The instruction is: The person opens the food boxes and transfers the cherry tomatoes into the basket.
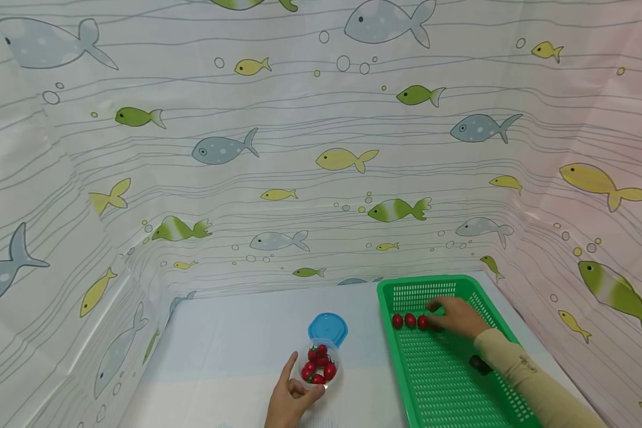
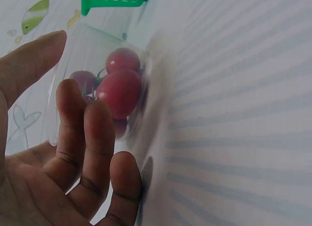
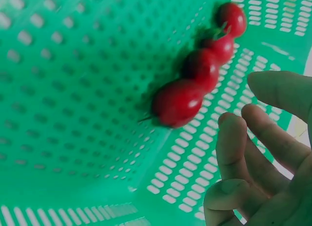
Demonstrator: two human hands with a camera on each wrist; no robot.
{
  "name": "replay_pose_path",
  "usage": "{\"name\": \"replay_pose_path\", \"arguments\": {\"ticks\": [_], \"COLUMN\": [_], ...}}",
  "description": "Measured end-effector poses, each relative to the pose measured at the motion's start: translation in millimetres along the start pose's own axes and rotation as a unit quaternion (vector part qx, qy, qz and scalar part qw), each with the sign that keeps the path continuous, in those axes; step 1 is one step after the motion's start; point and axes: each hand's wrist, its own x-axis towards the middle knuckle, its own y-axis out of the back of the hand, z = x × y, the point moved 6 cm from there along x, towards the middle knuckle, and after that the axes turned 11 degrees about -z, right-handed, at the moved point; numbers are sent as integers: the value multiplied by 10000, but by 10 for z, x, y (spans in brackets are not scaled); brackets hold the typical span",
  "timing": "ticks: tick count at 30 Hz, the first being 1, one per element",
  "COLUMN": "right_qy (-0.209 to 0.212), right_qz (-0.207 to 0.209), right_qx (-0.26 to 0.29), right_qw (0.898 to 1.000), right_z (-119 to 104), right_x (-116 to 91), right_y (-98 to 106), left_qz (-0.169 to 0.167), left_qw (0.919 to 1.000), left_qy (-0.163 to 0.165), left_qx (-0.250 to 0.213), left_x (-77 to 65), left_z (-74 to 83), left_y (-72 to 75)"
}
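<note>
Currently the right hand (image 1: 456, 317) — fingers loosely bent, holding nothing — is at the right end of a row of four cherry tomatoes (image 1: 409, 320), which runs leftward from it inside the perforated green basket (image 1: 398, 361), while the left hand (image 1: 290, 395) grips the clear plastic cup (image 1: 335, 355).

Creased white sheeting (image 1: 299, 119), printed with thin wavy lines, bubbles and blue-grey, green and yellow fish, covers the back and both sides, tinted pinkish at right. Below it spreads a flat, whitish tabletop (image 1: 219, 345) with pale grey stripes (image 2: 234, 148).
</note>
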Motion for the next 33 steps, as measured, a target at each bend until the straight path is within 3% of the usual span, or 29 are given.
{"name": "replay_pose_path", "arguments": {"ticks": [6, 20, 33], "right_qy": [217, 1251, 1643], "right_qz": [97, 167, 68], "right_qx": [79, 222, 110], "right_qw": [9997, 9918, 9863], "right_z": [-248, -932, -1440], "right_x": [12, 1, 51], "right_y": [14, -40, -226], "left_qz": [-42, -24, 221], "left_qw": [10000, 9999, 9976], "left_qy": [-16, 110, 247], "left_qx": [-26, 75, 616], "left_x": [-3, 10, 28], "left_z": [-5, -5, 59], "left_y": [2, -5, 21]}}
